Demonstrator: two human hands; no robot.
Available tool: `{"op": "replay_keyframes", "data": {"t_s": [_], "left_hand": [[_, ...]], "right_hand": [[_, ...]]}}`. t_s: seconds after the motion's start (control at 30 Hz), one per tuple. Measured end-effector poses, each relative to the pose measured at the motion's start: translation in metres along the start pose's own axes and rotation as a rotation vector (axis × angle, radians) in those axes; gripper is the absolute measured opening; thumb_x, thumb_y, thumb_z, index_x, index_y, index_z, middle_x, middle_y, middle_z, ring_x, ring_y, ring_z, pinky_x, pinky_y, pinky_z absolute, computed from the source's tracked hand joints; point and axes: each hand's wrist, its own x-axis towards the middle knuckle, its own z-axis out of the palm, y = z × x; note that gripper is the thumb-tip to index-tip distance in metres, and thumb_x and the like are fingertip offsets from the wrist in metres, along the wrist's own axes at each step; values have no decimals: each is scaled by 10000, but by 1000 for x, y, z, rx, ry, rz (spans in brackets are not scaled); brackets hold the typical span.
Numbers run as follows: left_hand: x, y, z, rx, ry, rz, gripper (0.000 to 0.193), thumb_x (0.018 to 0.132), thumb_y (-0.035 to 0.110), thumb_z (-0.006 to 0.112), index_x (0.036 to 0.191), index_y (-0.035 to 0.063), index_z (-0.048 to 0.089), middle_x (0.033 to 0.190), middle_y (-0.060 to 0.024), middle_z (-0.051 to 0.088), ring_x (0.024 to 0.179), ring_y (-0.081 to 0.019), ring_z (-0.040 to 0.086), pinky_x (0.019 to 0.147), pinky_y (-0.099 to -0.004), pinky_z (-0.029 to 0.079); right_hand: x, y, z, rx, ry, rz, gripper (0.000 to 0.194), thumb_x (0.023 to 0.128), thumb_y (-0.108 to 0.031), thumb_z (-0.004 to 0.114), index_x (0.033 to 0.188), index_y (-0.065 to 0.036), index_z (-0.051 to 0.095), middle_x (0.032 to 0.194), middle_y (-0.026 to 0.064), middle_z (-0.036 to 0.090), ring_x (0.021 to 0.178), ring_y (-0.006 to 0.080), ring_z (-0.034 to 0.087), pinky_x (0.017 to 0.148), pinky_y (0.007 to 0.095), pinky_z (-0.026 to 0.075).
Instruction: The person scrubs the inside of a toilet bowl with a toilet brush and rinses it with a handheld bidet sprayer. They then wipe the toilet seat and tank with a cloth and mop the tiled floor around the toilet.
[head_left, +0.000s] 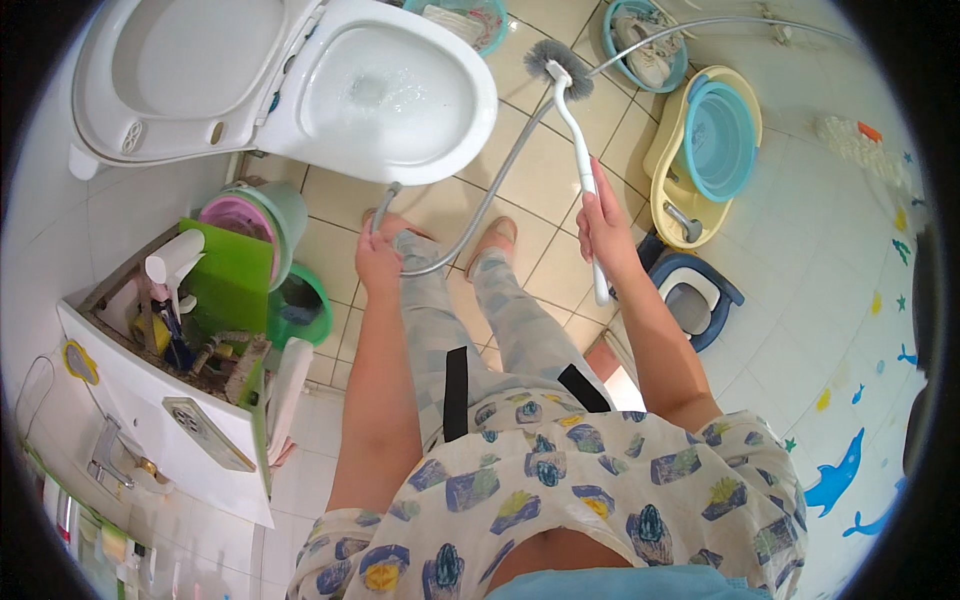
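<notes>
My left hand (379, 259) is closed around a metal sprayer (386, 202), its tip near the toilet's lower rim. From this hand a flexible metal hose (491, 191) loops across to the right-hand wall. My right hand (604, 225) grips the white handle of a toilet brush (577, 135). The brush's round grey bristle head is held up over the tiled floor, to the right of the bowl and apart from it. The white toilet (472, 112) has its seat and lid (199, 56) raised. Water stands in the bowl, with small bubbles or droplets on the surface.
Left are a vanity cabinet (217, 480) with a phone (210, 433) on it, stacked buckets (292, 217) and a green basin (319, 307). Right are a yellow baby bath (664, 161) holding a blue basin (720, 142), a shoe-filled basin (611, 45) and a child's potty seat (724, 300).
</notes>
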Motion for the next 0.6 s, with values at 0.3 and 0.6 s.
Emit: {"op": "replay_keyframes", "data": {"t_s": [0.3,0.6], "left_hand": [[-41,45,155,-111,-116,63,408,963,134,365,1359,44,395,883,-79,585,477,-144,513,383,-273,403],[30,158,199,-215,-71,225,449,958,123,372,1399,49,340,922,-95,589,539,-144,545,410,-263,421]], "right_hand": [[-70,46,-123,-66,203,12,217,901,-214,568,1028,-44,523,631,-19,464,425,62,434,388,225,362],[-90,88,-215,-351,389,-122,95,817,-62,559,900,-71,516,745,35,513,677,107,503,618,264,431]]}}
